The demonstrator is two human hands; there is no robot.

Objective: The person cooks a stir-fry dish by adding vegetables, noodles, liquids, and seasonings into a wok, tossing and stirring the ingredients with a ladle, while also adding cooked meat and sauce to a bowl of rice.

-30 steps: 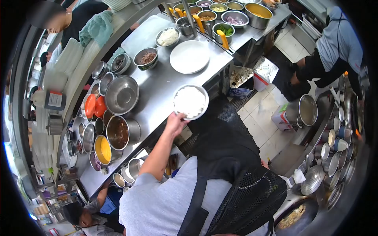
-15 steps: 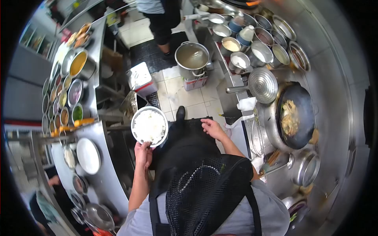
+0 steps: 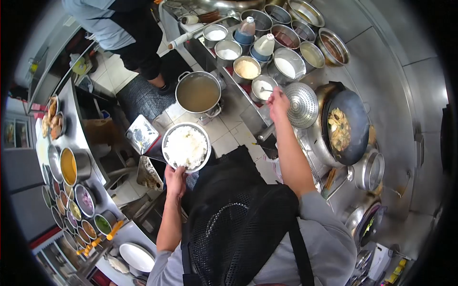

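My left hand (image 3: 176, 181) grips the near rim of a metal bowl (image 3: 207, 157) heaped with white rice (image 3: 185, 145). My right hand (image 3: 278, 105) is stretched out over the seasoning containers, fingers closed on the handle of a small spoon (image 3: 266, 89). The spoon's other end is in a metal pot of white powder (image 3: 260, 96). Just right of that hand lies a round perforated strainer (image 3: 301, 106). Farther right, a black wok (image 3: 350, 128) holds cooked pieces of food (image 3: 339, 127), with some haze over them.
Several seasoning pots and two squeeze bottles, one being a white-topped bottle (image 3: 264, 46), crowd the counter. A large stockpot (image 3: 198, 91) of liquid stands ahead. Another person (image 3: 126, 43) stands at the upper left. On the left counter are ingredient tins and a white plate (image 3: 137, 257).
My right hand has moved up and forward from my lap to the powder pot and taken hold of the spoon. My view has turned right; the rice bowl stays in my left hand.
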